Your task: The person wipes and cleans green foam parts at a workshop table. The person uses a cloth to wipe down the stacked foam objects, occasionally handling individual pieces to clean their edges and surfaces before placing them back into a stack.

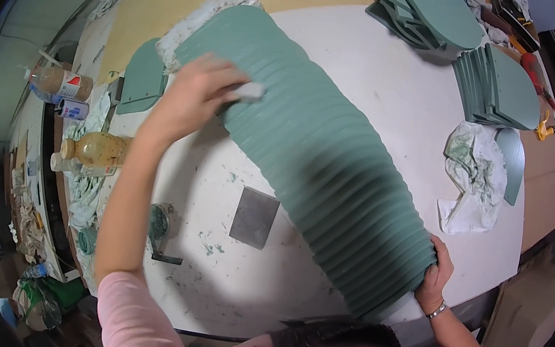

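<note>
A long row of green round-ended panels lies slantwise across the white table, the panels packed face to face. My left hand, a little blurred, is closed round a small pale grey pad over the upper left part of the row. Whether the pad touches the panels I cannot tell. My right hand grips the near right end of the row, with its thumb on the panel edge. At the far end the row meets a crumpled, stained white bundle.
A dark grey rectangular block lies on the white table. More green panels are stacked at the far right, near a stained white cloth. Bottles and a can stand along the left edge.
</note>
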Demonstrator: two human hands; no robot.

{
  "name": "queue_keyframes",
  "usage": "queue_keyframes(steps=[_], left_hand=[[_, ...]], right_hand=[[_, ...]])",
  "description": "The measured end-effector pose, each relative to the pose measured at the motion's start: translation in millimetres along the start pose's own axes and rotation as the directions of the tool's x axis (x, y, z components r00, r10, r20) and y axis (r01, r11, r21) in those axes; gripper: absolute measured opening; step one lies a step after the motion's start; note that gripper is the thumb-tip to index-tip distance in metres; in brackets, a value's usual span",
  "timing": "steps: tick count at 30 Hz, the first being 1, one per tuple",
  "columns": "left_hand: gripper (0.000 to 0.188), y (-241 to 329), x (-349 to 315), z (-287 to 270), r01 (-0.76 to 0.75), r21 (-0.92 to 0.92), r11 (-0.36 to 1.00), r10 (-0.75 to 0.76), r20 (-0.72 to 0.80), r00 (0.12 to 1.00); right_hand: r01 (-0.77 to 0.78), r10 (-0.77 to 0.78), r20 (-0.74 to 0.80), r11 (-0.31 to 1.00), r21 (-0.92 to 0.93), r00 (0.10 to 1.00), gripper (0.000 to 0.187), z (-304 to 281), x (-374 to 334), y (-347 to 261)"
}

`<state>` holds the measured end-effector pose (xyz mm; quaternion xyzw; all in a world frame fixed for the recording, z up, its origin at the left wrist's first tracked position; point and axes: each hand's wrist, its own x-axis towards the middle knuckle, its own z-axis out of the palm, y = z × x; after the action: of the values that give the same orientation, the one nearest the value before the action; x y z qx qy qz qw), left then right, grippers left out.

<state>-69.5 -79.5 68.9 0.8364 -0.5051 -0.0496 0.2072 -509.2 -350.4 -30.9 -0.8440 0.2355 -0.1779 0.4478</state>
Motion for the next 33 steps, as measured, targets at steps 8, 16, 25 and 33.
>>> queue_keyframes(steps=[8,16,25,33], left_hand=[[0.019,1.2,94.8,46.6,-0.216,0.176,0.96,0.224,-0.023,0.974],[0.02,6.4,31.3,-9.0,-0.004,0.106,0.994,-0.004,0.077,0.997],[0.019,20.4,67.8,26.8,-0.011,0.127,0.992,0.016,-0.034,0.999],[0.018,33.3,72.1,37.6,0.174,-0.196,0.965,-0.213,-0.194,0.958]], right_hand=[[-0.062,0.061,0.027,0.997,0.036,0.998,0.08,3.1,-1.8,-2.7],[0.062,-0.063,-0.005,0.998,-0.018,0.998,0.064,-1.7,2.4,0.9],[0.044,-0.044,-0.005,0.999,0.007,0.999,0.06,-4.3,3.8,1.8],[0.09,-0.09,0.005,0.995,0.038,0.996,0.058,0.3,2.4,4.5]])
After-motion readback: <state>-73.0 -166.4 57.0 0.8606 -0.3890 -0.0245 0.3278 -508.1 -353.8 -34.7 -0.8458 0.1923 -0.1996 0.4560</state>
